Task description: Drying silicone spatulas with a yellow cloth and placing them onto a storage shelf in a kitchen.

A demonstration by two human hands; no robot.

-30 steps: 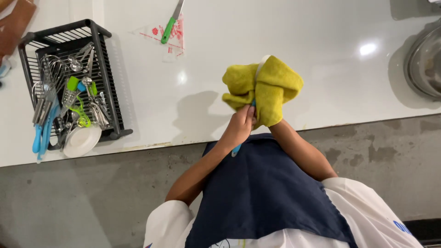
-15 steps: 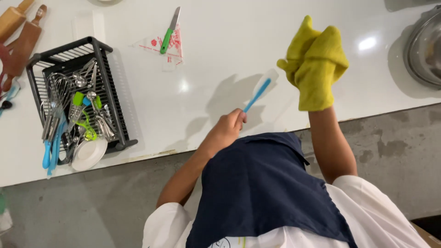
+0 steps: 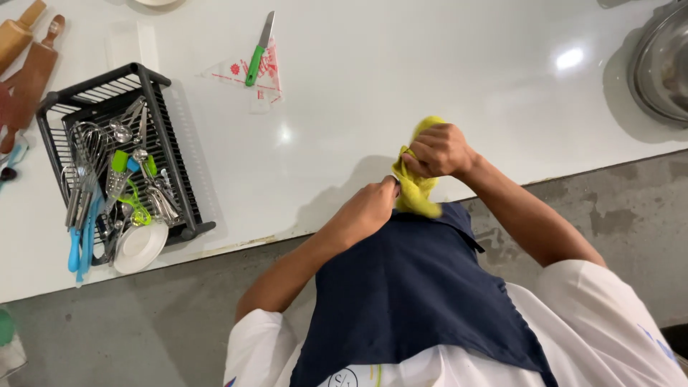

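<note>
- Head view: I look straight down on a white surface [image 3: 430, 64], with a grey concrete floor [image 3: 143, 322] along its near edge.
- Right hand [image 3: 438, 150]: fingers curled shut, clamped on the top of a yellow cloth [image 3: 416, 190]. I see the cloth bunched under the fist, its lower end hanging over the edge of the surface onto the dark blue apron [image 3: 416, 301].
- Left hand [image 3: 369, 208]: closed too, pressed against the lower left side of the yellow cloth. Whether anything is gripped inside the cloth, I cannot tell; the fabric hides it.
- The two hands sit close together, just at the near edge of the surface, both touching the cloth.
- Black wire rack [image 3: 172, 143]: stands well to the left of the hands. It holds metal whisks, tongs and spoons, blue-handled tools and a small white dish [image 3: 140, 247] at its near corner.
- Green-handled knife [image 3: 256, 51]: lies on a clear triangular bag [image 3: 236, 72] with red print, at the far side of the surface — well apart from the hands.
- Wooden rolling pins [image 3: 29, 64]: lie at the far left, beside the rack.
- Metal bowl [image 3: 663, 64]: sits at the far right edge, only partly in view.
</note>
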